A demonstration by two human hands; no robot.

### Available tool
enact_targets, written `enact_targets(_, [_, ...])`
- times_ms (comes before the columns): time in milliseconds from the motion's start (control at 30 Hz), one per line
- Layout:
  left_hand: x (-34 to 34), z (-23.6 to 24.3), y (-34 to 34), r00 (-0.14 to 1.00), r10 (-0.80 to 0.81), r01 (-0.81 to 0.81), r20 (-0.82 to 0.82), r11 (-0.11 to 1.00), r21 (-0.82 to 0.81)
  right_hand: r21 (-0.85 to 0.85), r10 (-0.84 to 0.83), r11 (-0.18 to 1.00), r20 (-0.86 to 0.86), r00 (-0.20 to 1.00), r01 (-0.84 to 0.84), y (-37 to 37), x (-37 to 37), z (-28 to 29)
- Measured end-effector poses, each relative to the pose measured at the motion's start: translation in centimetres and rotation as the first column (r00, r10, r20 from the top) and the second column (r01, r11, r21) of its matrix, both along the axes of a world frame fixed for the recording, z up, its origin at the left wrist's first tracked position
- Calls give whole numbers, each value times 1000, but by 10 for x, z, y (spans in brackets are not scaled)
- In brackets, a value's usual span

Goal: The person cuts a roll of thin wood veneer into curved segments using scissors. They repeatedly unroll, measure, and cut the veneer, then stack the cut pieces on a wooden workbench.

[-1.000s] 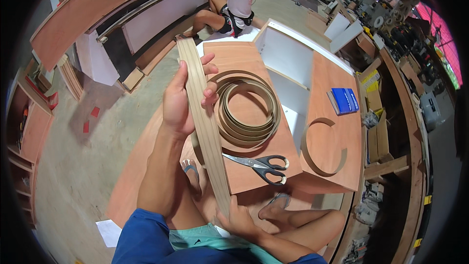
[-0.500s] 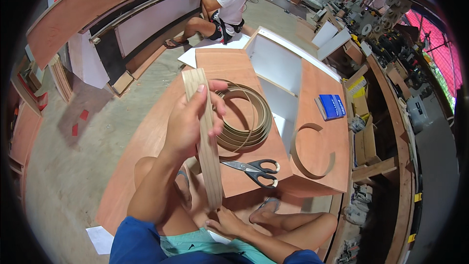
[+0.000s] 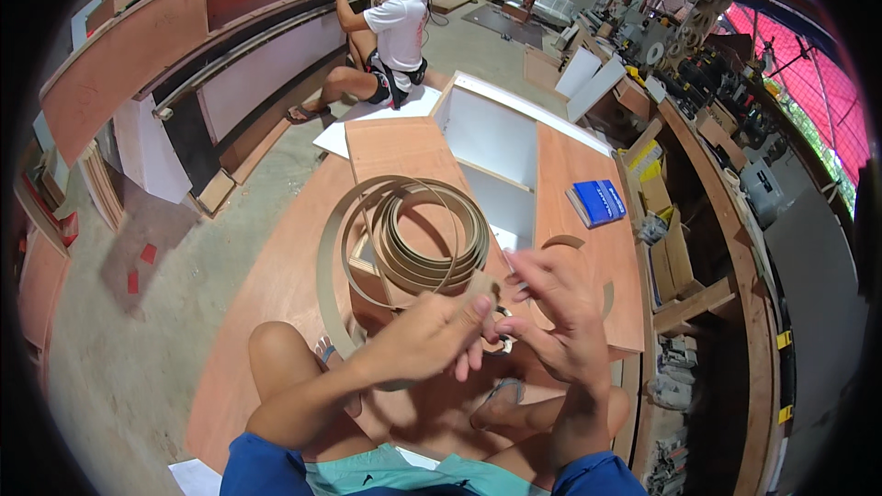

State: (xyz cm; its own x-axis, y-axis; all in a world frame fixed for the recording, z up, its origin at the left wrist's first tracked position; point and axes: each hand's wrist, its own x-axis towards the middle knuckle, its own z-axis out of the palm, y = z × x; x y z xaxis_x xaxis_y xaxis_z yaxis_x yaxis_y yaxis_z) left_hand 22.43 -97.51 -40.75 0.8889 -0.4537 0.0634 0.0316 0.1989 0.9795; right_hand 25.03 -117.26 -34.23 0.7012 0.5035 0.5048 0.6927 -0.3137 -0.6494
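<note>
My left hand (image 3: 427, 335) is closed on the end of a tan banding strip (image 3: 480, 285), thumb on top. A loose loop of the band curves down from the coil (image 3: 464, 248) on the plywood panel (image 3: 395, 142) to beneath that hand. My right hand (image 3: 560, 321) is just right of it, fingers bent and apart. Behind both hands the black-handled scissors (image 3: 503, 343) are mostly hidden. A light striped piece of wood (image 3: 365, 264) shows through the loops at the coil's left. A short curved band offcut (image 3: 606, 298) lies to the right, partly covered by my right hand.
A person (image 3: 395, 41) in a white shirt sits at a curved plywood unit (image 3: 119, 73) ahead left. A white-lined cabinet (image 3: 482, 138) adjoins the panels; a blue box (image 3: 595, 204) lies on its right panel. Tool-laden timber shelving (image 3: 707, 303) runs along the right; concrete floor (image 3: 138, 331) lies left.
The striped wooden strip has left my left hand, which moved down and right onto the band. My right hand rose from low down to beside it. A band loop now spreads leftward from the coil.
</note>
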Motion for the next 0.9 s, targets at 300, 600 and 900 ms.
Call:
enact_targets(300, [4, -18, -19, 994, -49, 42, 97, 997, 72, 281, 70, 958, -416, 907, 55, -20, 14, -46])
enact_targets(600, [17, -6, -30, 947, 79, -216, 312, 875, 432, 229, -2, 959, -586, 811, 167, -36, 47, -62])
enact_targets(900, [37, -48, -54, 873, 92, -367, 478, 771, 520, 370, 36, 918, -434, 900, 142, -45, 66, -106])
